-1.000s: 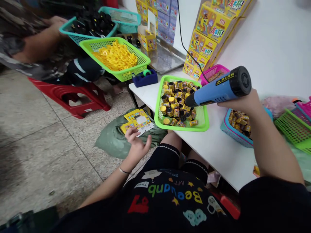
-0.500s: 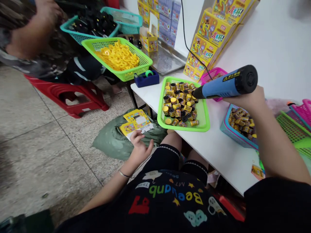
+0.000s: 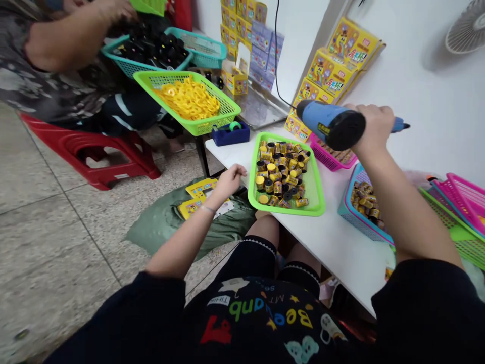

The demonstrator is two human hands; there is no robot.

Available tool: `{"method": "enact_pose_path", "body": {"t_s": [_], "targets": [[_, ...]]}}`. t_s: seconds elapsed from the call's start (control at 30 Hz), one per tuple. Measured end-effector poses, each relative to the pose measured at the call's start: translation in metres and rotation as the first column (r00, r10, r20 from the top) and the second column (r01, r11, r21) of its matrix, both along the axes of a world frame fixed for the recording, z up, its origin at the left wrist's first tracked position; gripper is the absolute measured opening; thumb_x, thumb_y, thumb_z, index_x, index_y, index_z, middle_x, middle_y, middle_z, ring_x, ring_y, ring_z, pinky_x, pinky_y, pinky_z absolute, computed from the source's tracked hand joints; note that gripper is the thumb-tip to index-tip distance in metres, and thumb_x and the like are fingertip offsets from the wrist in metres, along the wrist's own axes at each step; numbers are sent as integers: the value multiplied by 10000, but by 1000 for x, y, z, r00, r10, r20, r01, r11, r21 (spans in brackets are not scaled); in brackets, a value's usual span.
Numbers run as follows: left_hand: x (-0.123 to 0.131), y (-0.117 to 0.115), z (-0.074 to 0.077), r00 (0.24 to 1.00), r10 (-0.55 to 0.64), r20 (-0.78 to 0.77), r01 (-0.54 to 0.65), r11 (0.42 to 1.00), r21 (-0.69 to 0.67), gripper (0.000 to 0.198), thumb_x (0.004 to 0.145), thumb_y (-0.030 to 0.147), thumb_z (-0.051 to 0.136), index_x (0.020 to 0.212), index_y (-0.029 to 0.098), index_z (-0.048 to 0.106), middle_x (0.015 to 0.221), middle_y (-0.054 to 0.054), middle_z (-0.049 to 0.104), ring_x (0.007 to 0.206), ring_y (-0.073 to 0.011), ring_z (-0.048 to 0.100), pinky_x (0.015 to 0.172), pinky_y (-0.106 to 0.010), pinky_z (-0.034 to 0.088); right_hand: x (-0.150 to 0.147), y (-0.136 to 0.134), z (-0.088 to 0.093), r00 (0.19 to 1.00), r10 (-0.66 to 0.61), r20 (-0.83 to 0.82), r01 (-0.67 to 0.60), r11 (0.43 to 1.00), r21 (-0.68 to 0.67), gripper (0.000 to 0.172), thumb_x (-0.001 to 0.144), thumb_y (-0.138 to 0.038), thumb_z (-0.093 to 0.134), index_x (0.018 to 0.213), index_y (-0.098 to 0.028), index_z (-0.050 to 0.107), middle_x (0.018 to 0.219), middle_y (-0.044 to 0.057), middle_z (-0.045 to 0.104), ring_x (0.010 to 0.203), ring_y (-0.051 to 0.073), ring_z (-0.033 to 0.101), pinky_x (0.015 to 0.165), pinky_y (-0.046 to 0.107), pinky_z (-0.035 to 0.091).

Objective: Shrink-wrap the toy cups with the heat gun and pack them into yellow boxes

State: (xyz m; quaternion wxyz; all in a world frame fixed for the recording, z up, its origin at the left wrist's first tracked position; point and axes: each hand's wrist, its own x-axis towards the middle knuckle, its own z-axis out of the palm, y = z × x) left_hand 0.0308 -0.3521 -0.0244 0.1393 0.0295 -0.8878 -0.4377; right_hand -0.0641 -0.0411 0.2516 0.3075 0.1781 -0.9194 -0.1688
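My right hand point(image 3: 373, 126) is wrapped around the handle of a blue heat gun point(image 3: 322, 119) with a black round rear cap. The heat gun is raised above the table, its front end towards the stacked boxes. Below it, a green basket point(image 3: 316, 194) holds many small printed cylinders point(image 3: 282, 172) with yellow or black ends, some upright and others on their sides. My left hand point(image 3: 231, 181) hovers by the basket's left edge, its fingers loosely bent and apart from the cylinders. Nothing shows in it.
A blue basket point(image 3: 350, 217) and a pink basket point(image 3: 329, 159) stand on the table point(image 3: 341, 247). Yellow boxes point(image 3: 326, 71) are stacked by the wall. A tape dispenser point(image 3: 231, 134) sits near a basket of yellow parts point(image 3: 227, 108). A co-worker's arm point(image 3: 71, 40) is at left.
My right hand has lifted and turned the heat gun, taking its front end up and away from the cylinders. My left hand has moved up and right towards the green basket.
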Motion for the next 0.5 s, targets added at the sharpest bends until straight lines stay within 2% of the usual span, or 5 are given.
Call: {"method": "enact_pose_path", "body": {"t_s": [0.1, 0.23, 0.33, 0.43, 0.5], "targets": [[-49, 8, 12, 994, 85, 65, -80, 994, -78, 322, 850, 36, 399, 1028, 187, 620, 1114, -82, 752, 1062, -209, 691, 973, -326, 505, -16, -38, 8, 997, 71, 32, -73, 995, 65, 408, 1058, -259, 311, 1200, -102, 659, 1143, 223, 729, 1106, 299, 648, 901, 447, 386], [-73, 22, 10, 966, 247, 82, -232, 960, -160, 297, 980, 170, 377, 1110, 138, 642, 1084, -201, 739, 1060, -346, 684, 967, -469, 474, -58, -82, 3, 989, 105, 108, -124, 975, 186, 426, 1017, -177, 291, 1233, -90, 648, 1166, 226, 719, 1152, 363, 647, 944, 538, 425], [-72, 27, 6, 948, 308, 75, -286, 933, -217, 341, 1000, 170, 343, 1178, 101, 626, 1109, -246, 715, 1132, -381, 653, 983, -487, 444, -97, -106, -15, 974, 164, 159, -204, 938, 280, 438, 1004, -132, 263, 1161, -79, 669, 1160, 208, 718, 1186, 349, 630, 1003, 571, 428], [-70, 26, 3, 943, 326, 68, -298, 917, -265, 340, 1002, 153, 345, 1204, 97, 613, 1131, -236, 706, 1163, -361, 639, 986, -453, 436, -131, -126, -45, 958, 207, 201, -266, 903, 337, 417, 1000, -135, 298, 1143, -61, 683, 1181, 211, 722, 1212, 329, 614, 1060, 583, 412], [-71, 24, 1, 941, 331, 70, -298, 908, -295, 325, 1005, 153, 356, 1194, 104, 616, 1113, -220, 710, 1148, -345, 644, 973, -431, 438, -151, -139, -68, 958, 194, 212, -259, 902, 346, 419, 987, -133, 312, 1116, -41, 700, 1166, 236, 728, 1207, 331, 623, 1065, 587, 419]]}}
